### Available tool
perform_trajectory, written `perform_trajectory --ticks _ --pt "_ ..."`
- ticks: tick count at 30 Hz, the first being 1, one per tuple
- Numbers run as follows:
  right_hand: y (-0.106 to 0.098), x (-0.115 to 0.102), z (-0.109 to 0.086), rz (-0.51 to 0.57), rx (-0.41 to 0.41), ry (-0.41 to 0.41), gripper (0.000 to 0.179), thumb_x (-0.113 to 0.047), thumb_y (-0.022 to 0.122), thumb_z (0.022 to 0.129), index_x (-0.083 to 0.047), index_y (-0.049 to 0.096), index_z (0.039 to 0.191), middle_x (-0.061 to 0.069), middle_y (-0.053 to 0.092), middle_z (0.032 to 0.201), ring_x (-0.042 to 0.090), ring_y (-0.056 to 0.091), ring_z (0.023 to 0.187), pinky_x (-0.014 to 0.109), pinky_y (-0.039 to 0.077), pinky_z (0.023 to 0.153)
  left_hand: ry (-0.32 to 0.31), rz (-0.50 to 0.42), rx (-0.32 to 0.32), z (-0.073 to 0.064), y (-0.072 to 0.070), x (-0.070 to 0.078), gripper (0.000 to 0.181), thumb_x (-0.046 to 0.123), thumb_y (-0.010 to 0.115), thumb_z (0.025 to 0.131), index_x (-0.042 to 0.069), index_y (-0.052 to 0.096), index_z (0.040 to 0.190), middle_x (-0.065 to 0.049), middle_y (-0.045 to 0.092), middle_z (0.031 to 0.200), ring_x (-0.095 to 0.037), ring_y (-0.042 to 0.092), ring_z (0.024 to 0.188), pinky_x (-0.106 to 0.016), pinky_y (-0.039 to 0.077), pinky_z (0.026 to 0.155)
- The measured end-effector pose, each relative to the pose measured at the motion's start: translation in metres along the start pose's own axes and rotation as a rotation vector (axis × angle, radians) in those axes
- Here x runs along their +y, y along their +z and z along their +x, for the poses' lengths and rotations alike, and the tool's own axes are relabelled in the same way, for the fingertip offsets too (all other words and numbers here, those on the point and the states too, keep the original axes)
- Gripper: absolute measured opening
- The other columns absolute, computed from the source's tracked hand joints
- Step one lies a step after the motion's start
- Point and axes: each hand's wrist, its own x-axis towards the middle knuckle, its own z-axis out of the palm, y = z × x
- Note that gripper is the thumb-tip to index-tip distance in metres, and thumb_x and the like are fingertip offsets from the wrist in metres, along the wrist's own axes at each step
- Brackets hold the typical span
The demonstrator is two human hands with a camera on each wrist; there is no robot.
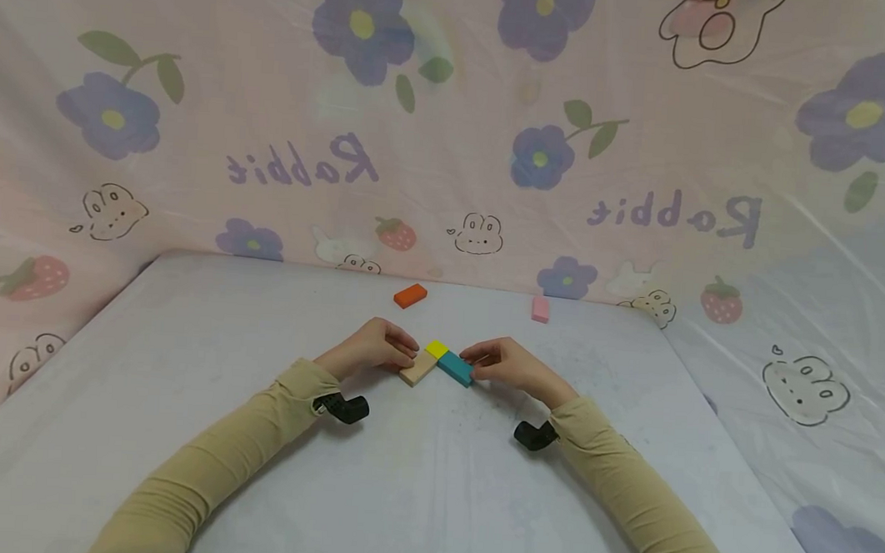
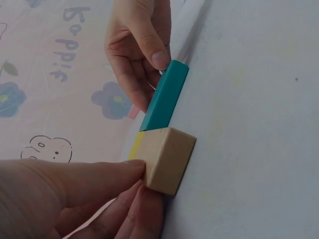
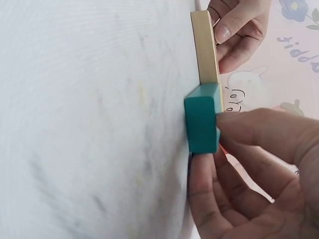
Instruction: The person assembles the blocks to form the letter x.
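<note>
A natural-wood block and a teal block lie at an angle on the white table, with a yellow block at the corner where they meet. My left hand pinches the wooden block, thumb over its upper face and fingers along its outer side. On the other side, my right hand holds the teal block between thumb and fingers near its close end. Only a thin strip of the yellow block shows in the left wrist view, behind the wooden one.
Farther back on the table lie an orange block and a pink block. A patterned cloth hangs behind the table and along its sides. Black devices sit at both wrists.
</note>
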Motion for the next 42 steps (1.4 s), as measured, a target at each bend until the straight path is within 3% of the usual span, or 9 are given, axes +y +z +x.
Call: perform_trajectory --ticks 8,15,23,33,42 --pt "-0.001 0.003 0.002 0.014 -0.015 -0.004 0.035 -0.007 0.064 0.090 -0.001 0.062 0.124 0.014 0.064 0.117 0.025 0.058 0.106 0.033 0.047 0.088 0.017 0.016 -0.014 -0.001 0.000 0.001 0.023 0.000 0.074 0.080 0.001 0.072 0.103 -0.006 0.069 0.093 -0.015 0.063 0.078 -0.026 0.054 0.068" --pt "-0.001 0.002 0.003 0.011 -0.011 0.002 0.034 -0.007 0.064 0.089 -0.004 0.064 0.123 0.010 0.065 0.116 0.022 0.058 0.104 0.034 0.048 0.089 0.013 0.040 -0.008 -0.002 0.000 0.002 0.021 0.002 0.074 0.081 0.004 0.073 0.102 -0.005 0.069 0.095 -0.015 0.060 0.077 -0.025 0.053 0.068" --pt "-0.005 0.001 0.003 -0.016 -0.007 -0.037 0.035 -0.010 0.062 0.091 -0.002 0.061 0.126 0.010 0.065 0.115 0.023 0.059 0.105 0.036 0.048 0.089 -0.003 0.067 -0.002 -0.002 0.001 0.000 0.020 0.005 0.074 0.082 0.007 0.074 0.102 -0.005 0.068 0.099 -0.016 0.060 0.080 -0.025 0.053 0.069" --pt "-0.030 -0.016 -0.002 0.068 0.041 -0.060 0.038 -0.011 0.060 0.094 0.000 0.055 0.130 0.022 0.059 0.123 0.030 0.056 0.113 0.039 0.045 0.096 0.002 0.059 0.003 -0.004 0.001 0.002 0.020 0.005 0.075 0.081 0.007 0.074 0.101 -0.005 0.068 0.100 -0.015 0.060 0.080 -0.025 0.053 0.068" --pt "-0.057 -0.032 -0.007 0.131 0.098 -0.079 0.037 -0.013 0.058 0.096 -0.004 0.054 0.132 0.017 0.057 0.127 0.031 0.054 0.118 0.049 0.037 0.101 -0.002 0.049 0.010 -0.004 0.001 0.001 0.021 0.004 0.075 0.081 0.006 0.074 0.101 -0.005 0.069 0.099 -0.015 0.060 0.079 -0.025 0.053 0.068"
